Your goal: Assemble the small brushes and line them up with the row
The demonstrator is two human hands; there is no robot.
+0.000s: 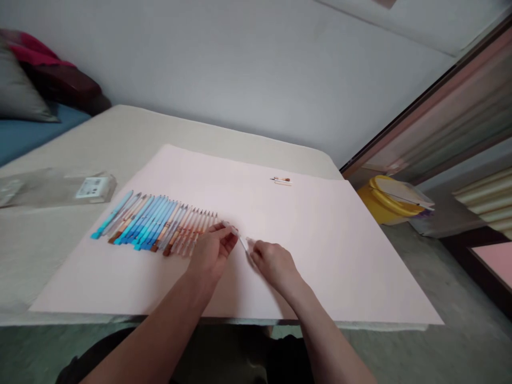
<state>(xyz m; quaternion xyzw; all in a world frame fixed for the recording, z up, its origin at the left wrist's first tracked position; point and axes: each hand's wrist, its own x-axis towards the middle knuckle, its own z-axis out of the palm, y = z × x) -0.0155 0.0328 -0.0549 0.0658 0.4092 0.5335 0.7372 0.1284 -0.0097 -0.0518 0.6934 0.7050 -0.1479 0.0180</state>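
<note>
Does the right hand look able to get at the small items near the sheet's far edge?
Probably yes, with a forward stretch: nothing stands on the pink sheet between the right hand and the small items.

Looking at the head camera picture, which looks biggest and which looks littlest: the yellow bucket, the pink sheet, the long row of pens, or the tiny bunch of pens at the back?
1. Pink sheet
2. Long row of pens
3. Yellow bucket, partly hidden
4. Tiny bunch of pens
</note>
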